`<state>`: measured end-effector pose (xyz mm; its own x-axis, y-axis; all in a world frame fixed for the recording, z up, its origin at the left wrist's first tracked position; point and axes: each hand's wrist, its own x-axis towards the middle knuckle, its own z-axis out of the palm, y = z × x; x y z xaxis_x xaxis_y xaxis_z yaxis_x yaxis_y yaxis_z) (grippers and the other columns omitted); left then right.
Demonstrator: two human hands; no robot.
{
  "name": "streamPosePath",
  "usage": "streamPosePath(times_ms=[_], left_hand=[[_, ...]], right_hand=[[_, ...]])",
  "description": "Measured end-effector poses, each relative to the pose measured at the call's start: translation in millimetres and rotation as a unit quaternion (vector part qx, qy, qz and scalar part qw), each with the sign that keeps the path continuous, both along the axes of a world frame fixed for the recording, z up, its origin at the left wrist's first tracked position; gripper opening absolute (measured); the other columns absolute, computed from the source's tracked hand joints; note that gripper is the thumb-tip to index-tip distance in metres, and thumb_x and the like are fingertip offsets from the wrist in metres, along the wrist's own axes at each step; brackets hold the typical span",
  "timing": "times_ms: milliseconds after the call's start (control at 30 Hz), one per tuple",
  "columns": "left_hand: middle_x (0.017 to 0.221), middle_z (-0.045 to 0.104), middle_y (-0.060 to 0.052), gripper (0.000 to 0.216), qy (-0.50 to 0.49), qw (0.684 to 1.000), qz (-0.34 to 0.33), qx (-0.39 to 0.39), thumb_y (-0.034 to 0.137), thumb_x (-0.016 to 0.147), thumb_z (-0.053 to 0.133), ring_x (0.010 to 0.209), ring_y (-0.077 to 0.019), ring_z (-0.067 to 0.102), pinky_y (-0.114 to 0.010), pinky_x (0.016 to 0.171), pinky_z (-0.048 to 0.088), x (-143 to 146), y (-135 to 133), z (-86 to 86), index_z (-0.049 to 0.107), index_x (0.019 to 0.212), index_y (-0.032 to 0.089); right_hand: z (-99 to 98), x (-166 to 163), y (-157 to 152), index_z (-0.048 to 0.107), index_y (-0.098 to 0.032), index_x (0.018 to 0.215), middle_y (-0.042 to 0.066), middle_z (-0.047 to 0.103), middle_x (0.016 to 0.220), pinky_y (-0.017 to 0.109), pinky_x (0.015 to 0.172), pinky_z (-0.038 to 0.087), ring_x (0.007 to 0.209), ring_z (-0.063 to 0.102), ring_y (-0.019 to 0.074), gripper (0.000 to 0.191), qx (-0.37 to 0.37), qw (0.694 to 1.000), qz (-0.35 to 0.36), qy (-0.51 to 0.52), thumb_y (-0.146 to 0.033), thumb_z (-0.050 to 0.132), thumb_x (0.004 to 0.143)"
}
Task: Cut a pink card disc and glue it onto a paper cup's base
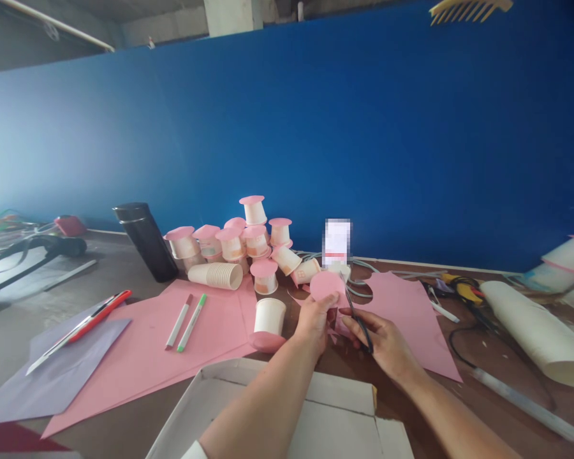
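Observation:
My left hand (316, 322) pinches a round pink paper disc (324, 285) near its lower edge. Scissors (361, 322) with dark handles are in my right hand (380, 341), their blades pointing up along the disc's right side. Whether the blades touch the paper I cannot tell. Just left of my left hand a white paper cup (270, 315) stands on a pink disc (266, 342). Behind it are several paper cups (256, 241) topped with pink discs, some stacked, some tipped over. Right of my hands lies a pink sheet (406, 319) with a rounded cutout.
A white cardboard piece (339, 408) lies under my forearms. To the left are pink sheets (138, 344), two markers (191, 323), a red-handled cutter (100, 315), nested cups (216, 276) and a black bottle (148, 242). A paper roll (540, 335) and cables lie right.

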<state>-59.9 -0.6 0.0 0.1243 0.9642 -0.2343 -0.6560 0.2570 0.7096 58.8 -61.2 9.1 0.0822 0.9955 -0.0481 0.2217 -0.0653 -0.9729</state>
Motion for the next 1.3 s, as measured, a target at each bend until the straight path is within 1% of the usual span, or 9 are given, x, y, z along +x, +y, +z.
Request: streamPosePath(times_ms=[133, 300, 467, 567, 733, 967, 1100, 1233, 1300], left_hand=[[0.055, 0.051, 0.003, 0.036, 0.000, 1.000, -0.004, 0.004, 0.028, 0.048, 0.083, 0.046, -0.0047, 0.037, -0.022, 0.046, 0.024, 0.2, -0.1, -1.0, 0.057, 0.069, 0.014], [0.054, 0.049, 0.004, 0.036, 0.000, 1.000, -0.004, 0.007, 0.028, 0.048, 0.082, 0.045, -0.0042, 0.035, -0.022, 0.046, 0.023, 0.5, 0.7, -3.0, 0.056, 0.068, 0.014], [0.053, 0.047, 0.005, 0.037, 0.007, 1.000, -0.004, 0.005, 0.030, 0.047, 0.082, 0.045, -0.0046, 0.034, -0.022, 0.046, 0.022, 0.4, 0.0, -1.3, 0.055, 0.066, 0.015], [0.054, 0.048, 0.004, 0.037, -0.001, 1.000, -0.003, -0.003, 0.028, 0.046, 0.082, 0.046, -0.0051, 0.035, -0.022, 0.047, 0.023, 0.3, -0.8, 0.3, 0.055, 0.068, 0.015], [0.056, 0.050, 0.003, 0.034, 0.004, 1.000, 0.002, 0.001, 0.026, 0.049, 0.082, 0.047, -0.0049, 0.037, -0.022, 0.047, 0.024, 0.6, -0.3, -0.3, 0.056, 0.068, 0.014], [0.057, 0.052, 0.003, 0.036, -0.008, 1.000, 0.000, -0.005, 0.025, 0.048, 0.083, 0.048, -0.0051, 0.039, -0.021, 0.046, 0.027, 0.8, -0.9, -0.2, 0.057, 0.070, 0.014], [0.060, 0.054, 0.002, 0.036, -0.017, 1.000, 0.001, -0.016, 0.023, 0.048, 0.083, 0.049, -0.0046, 0.042, -0.019, 0.047, 0.030, 0.8, 0.4, -1.4, 0.059, 0.074, 0.012], [0.065, 0.058, 0.001, 0.037, -0.022, 0.999, 0.004, -0.031, 0.020, 0.050, 0.084, 0.051, -0.0046, 0.045, -0.017, 0.047, 0.033, 0.4, 2.8, -2.9, 0.062, 0.078, 0.012], [0.068, 0.060, 0.000, 0.037, -0.030, 0.999, 0.002, -0.031, 0.020, 0.050, 0.085, 0.053, -0.0048, 0.048, -0.017, 0.048, 0.034, -0.3, 3.5, -3.0, 0.062, 0.079, 0.012]], right_hand=[[-1.1, 0.6, 0.1, 0.071, -0.015, 0.110, -0.003, 0.056, 0.056, 0.025, 0.053, 0.042, 0.054, 0.052, 0.0139, 0.048, 0.001, 1.000, 0.001, 0.006, -0.046, 0.071, 0.074], [-0.4, -0.3, 0.0, 0.072, -0.016, 0.109, -0.002, 0.057, 0.057, 0.026, 0.053, 0.043, 0.055, 0.054, 0.0153, 0.048, 0.006, 1.000, -0.001, -0.001, -0.048, 0.070, 0.073], [-1.4, -0.3, 0.1, 0.072, -0.016, 0.107, -0.003, 0.056, 0.056, 0.026, 0.052, 0.042, 0.054, 0.053, 0.0147, 0.046, 0.009, 1.000, -0.003, 0.005, -0.046, 0.070, 0.073], [-1.5, -0.5, 0.1, 0.072, -0.016, 0.108, -0.003, 0.056, 0.055, 0.025, 0.052, 0.042, 0.053, 0.052, 0.0137, 0.044, 0.005, 1.000, -0.001, 0.017, -0.042, 0.071, 0.073], [-0.2, -2.1, 0.5, 0.071, -0.015, 0.106, -0.004, 0.056, 0.055, 0.025, 0.052, 0.041, 0.052, 0.050, 0.0128, 0.043, 0.004, 1.000, -0.006, 0.018, -0.041, 0.072, 0.072], [-4.4, 0.5, 1.7, 0.071, -0.016, 0.108, -0.004, 0.056, 0.056, 0.026, 0.052, 0.041, 0.053, 0.052, 0.0141, 0.044, 0.004, 1.000, 0.000, 0.008, -0.044, 0.070, 0.074], [-4.6, 1.4, 2.2, 0.071, -0.015, 0.108, -0.004, 0.056, 0.055, 0.025, 0.051, 0.040, 0.053, 0.052, 0.0141, 0.047, -0.002, 1.000, -0.012, 0.005, -0.045, 0.071, 0.072], [-3.8, 1.4, 2.6, 0.069, -0.013, 0.111, -0.004, 0.056, 0.054, 0.024, 0.050, 0.039, 0.052, 0.051, 0.0134, 0.051, -0.014, 1.000, -0.020, 0.016, -0.045, 0.072, 0.071], [-2.5, 1.1, 1.9, 0.069, -0.014, 0.111, -0.004, 0.056, 0.055, 0.024, 0.050, 0.039, 0.052, 0.050, 0.0130, 0.049, -0.016, 1.000, -0.018, 0.018, -0.044, 0.072, 0.072]])
